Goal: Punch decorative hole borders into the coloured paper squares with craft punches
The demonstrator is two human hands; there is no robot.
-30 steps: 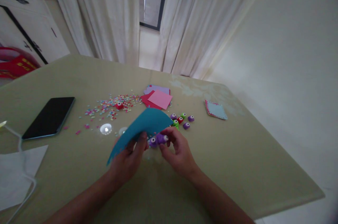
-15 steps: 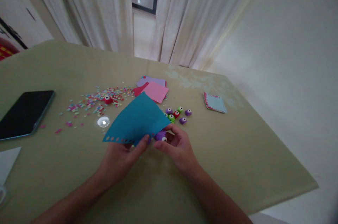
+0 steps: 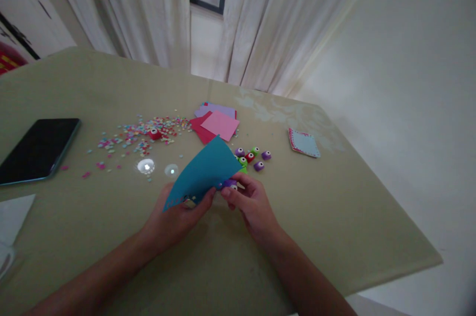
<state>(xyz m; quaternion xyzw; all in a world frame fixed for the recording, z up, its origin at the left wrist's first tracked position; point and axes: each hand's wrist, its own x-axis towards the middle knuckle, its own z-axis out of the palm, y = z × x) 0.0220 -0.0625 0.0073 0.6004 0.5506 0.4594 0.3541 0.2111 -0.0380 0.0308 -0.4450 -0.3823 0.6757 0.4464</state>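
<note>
My left hand (image 3: pixel 177 215) pinches a teal sheet of paper (image 3: pixel 204 169) near its lower edge, where a row of small punched holes shows. My right hand (image 3: pixel 248 204) is closed on a small purple paper punch (image 3: pixel 229 184) set against the sheet's right edge. Both hands hover just above the tan table (image 3: pixel 334 217), near its front middle. The sheet hides part of the punch and my left fingers.
Several small purple, green and red punches (image 3: pixel 252 157) lie just beyond the sheet. Pink, red and lilac paper squares (image 3: pixel 219 125) sit behind them, a punched card (image 3: pixel 304 143) to the right. Confetti and a red punch (image 3: pixel 154 133) are scattered left, near a black phone (image 3: pixel 37 150).
The teal sheet has swung and tilted, so its punched edge now points down-left by my left hand. Both hands stayed close together; the camera shifted slightly.
</note>
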